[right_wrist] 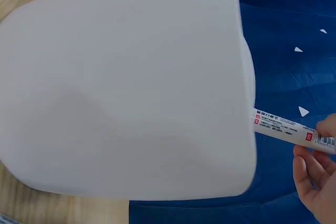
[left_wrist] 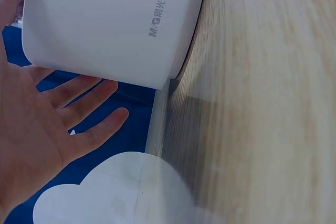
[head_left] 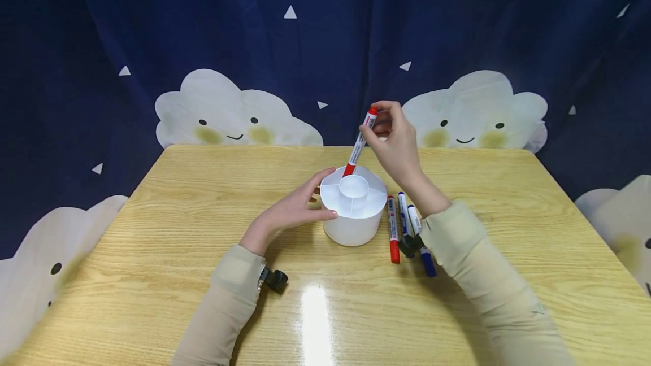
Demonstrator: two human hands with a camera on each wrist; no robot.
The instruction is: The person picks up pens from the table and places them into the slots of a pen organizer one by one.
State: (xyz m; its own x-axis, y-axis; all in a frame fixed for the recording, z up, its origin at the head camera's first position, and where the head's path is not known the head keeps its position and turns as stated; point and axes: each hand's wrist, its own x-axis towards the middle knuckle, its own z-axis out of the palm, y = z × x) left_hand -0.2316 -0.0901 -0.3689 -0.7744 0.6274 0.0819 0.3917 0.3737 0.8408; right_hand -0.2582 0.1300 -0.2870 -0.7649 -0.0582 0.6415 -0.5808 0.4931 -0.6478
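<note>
A round white desk organizer (head_left: 353, 231) with a round middle cup and several compartments stands upright on the table. At its left, my left hand (head_left: 291, 205) holds it, thumb on the front rim and forefinger at the back rim. In the left wrist view, the other fingers spread beside the organizer's wall (left_wrist: 105, 30). My right hand (head_left: 399, 143) pinches a red-capped whiteboard marker (head_left: 359, 144) near its upper end, above the organizer. The marker leans, its lower red end inside a rear compartment. In the right wrist view the organizer hides that lower end of the marker (right_wrist: 281, 127).
Right of the organizer lie a red marker (head_left: 393, 225) and two blue markers (head_left: 402, 208) (head_left: 429, 264), partly under the right wrist's black camera (head_left: 408, 245). A dark blue curtain (head_left: 346, 33) with clouds hangs behind the wooden table (head_left: 203, 185).
</note>
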